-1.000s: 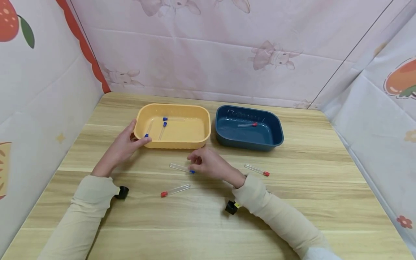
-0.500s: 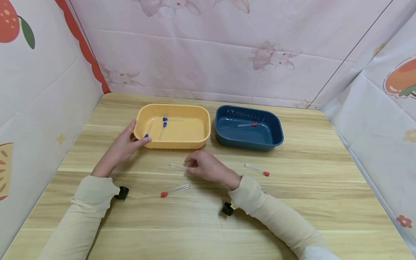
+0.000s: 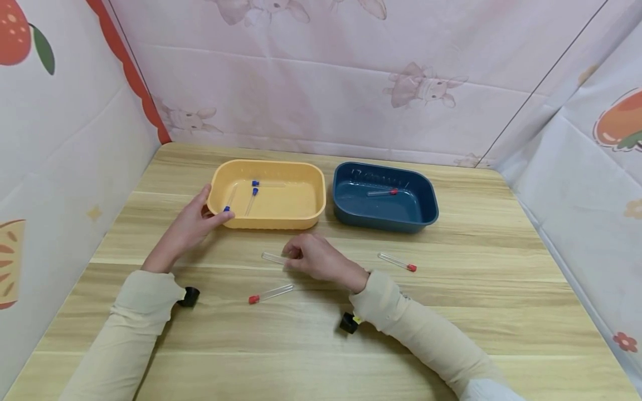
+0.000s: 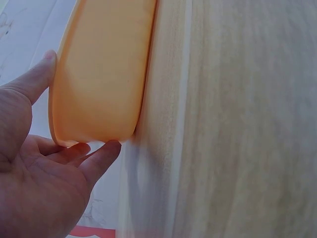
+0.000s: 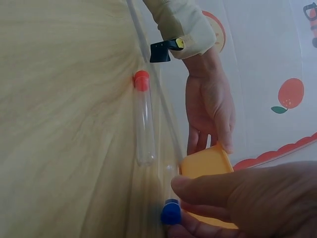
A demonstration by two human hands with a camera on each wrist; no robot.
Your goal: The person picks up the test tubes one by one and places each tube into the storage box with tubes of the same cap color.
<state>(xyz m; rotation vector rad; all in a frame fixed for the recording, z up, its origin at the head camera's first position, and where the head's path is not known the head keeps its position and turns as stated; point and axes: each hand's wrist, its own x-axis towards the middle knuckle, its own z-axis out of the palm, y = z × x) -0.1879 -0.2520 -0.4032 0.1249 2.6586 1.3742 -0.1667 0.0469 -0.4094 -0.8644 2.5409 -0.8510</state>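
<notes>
In the head view, my left hand (image 3: pixel 193 223) holds the left end of the yellow bin (image 3: pixel 275 223), thumb at the front rim and fingers at the end wall. Several blue-capped test tubes (image 3: pixel 252 201) lie inside that bin. In front of it, my right hand (image 3: pixel 321 257) pinches a blue-capped test tube (image 3: pixel 273 258) lying on the table; the hand hides its cap. The right wrist view shows the blue cap (image 5: pixel 171 213) at the thumb and fingers. A red-capped test tube (image 3: pixel 271 294) lies nearer the front, and another red-capped test tube (image 3: pixel 396 262) lies to the right.
A dark blue bin (image 3: pixel 386 224) stands right of the yellow one, with a red-capped tube (image 3: pixel 382 192) inside. Both bins are near the back of the wooden table (image 3: pixel 321 356). Printed cloth walls (image 3: pixel 321 100) stand behind and at both sides.
My right hand has moved slightly left over the blue-capped tube, covering its cap, and its fingers have come together. The left hand and both bins have stayed in place.
</notes>
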